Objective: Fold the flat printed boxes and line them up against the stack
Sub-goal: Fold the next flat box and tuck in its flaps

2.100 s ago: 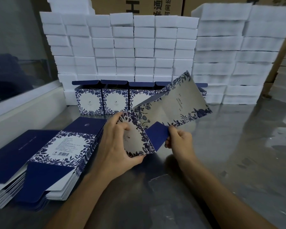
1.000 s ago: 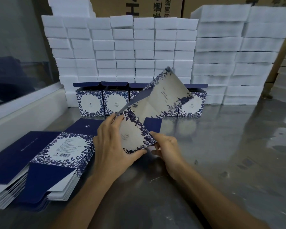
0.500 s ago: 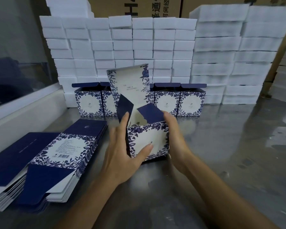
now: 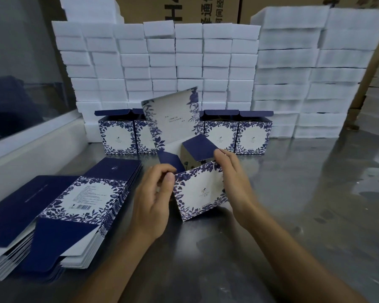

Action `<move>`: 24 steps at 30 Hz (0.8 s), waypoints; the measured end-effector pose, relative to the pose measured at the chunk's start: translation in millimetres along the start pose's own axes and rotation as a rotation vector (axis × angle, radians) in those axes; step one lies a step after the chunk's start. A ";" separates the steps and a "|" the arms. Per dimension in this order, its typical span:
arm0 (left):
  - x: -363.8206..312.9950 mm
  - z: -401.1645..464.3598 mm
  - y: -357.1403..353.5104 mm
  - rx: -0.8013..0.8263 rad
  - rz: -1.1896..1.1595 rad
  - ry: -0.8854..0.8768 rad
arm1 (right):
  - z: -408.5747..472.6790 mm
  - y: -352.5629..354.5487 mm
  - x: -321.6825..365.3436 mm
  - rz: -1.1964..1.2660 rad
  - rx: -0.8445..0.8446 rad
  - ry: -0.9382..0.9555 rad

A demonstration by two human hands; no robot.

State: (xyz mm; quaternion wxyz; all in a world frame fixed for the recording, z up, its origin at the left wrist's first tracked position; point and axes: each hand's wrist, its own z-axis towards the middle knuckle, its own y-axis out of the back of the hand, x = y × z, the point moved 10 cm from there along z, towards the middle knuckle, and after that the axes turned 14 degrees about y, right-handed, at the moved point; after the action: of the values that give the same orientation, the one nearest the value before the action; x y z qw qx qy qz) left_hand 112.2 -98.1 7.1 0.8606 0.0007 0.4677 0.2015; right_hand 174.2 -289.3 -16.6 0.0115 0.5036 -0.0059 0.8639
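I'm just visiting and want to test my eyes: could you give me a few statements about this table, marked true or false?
1. The box in the hands has its top flaps open. True.
2. The pile of flat boxes lies on the person's right. False: on the left.
3. Folded boxes stand against the white stack. True.
4. The right hand rests flat on the table. False: it holds the box's side.
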 end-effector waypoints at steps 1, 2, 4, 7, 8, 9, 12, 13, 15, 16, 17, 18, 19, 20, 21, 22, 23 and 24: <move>9.1 3.0 2.1 -0.014 -0.109 0.106 | -0.4 2.1 5.1 0.004 -0.032 0.028; 23.2 5.1 1.9 -0.027 -0.232 0.244 | -0.6 5.2 11.1 -0.001 -0.064 0.064; 53.8 4.6 -3.8 -0.031 -0.383 0.509 | -1.8 10.1 24.6 -0.046 -0.101 0.153; 83.3 -3.0 -10.3 -0.001 -0.467 0.764 | -7.8 10.9 47.3 -0.195 -0.109 0.321; 89.3 -3.9 -8.6 -0.013 -0.507 0.801 | -10.7 8.7 56.1 -0.259 -0.100 0.397; 94.2 -3.2 -6.0 -0.037 -0.550 0.815 | -14.1 5.3 64.8 -0.319 -0.088 0.478; 103.6 0.0 4.1 -0.115 -0.498 0.826 | -22.3 -2.1 81.2 -0.433 -0.067 0.646; 105.7 -0.3 5.5 -0.129 -0.470 0.833 | -23.9 -2.2 83.3 -0.452 -0.070 0.667; 106.8 -0.5 6.6 -0.124 -0.429 0.825 | -25.5 0.6 83.5 -0.475 -0.082 0.685; 106.0 0.1 6.1 -0.110 -0.400 0.811 | -26.0 2.5 83.1 -0.479 -0.090 0.690; 105.4 0.4 4.8 -0.091 -0.380 0.803 | -26.6 3.6 82.3 -0.478 -0.096 0.695; 105.0 0.0 2.9 -0.074 -0.377 0.806 | -26.8 4.1 81.1 -0.471 -0.100 0.697; 105.3 -0.6 0.9 -0.057 -0.380 0.815 | -26.8 3.9 79.8 -0.461 -0.104 0.696; 105.9 -0.8 -1.1 -0.038 -0.373 0.820 | -26.5 3.6 78.4 -0.450 -0.112 0.691; 107.0 -1.1 -3.0 -0.017 -0.353 0.820 | -26.5 3.6 76.9 -0.439 -0.124 0.684; 106.8 -1.1 -4.5 0.004 -0.328 0.809 | -26.3 4.0 75.6 -0.427 -0.136 0.678; 106.1 -0.9 -5.3 0.019 -0.303 0.793 | -25.8 4.7 74.5 -0.413 -0.148 0.674; 106.0 -1.1 -5.6 0.028 -0.271 0.778 | -25.1 5.9 73.0 -0.394 -0.156 0.666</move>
State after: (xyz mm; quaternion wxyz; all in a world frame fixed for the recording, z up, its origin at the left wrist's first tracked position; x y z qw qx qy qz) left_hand 164.3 -66.7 -79.9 0.6381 -0.1255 0.7568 0.0654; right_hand 116.3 -293.7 34.6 0.2168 0.1850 0.0292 0.9581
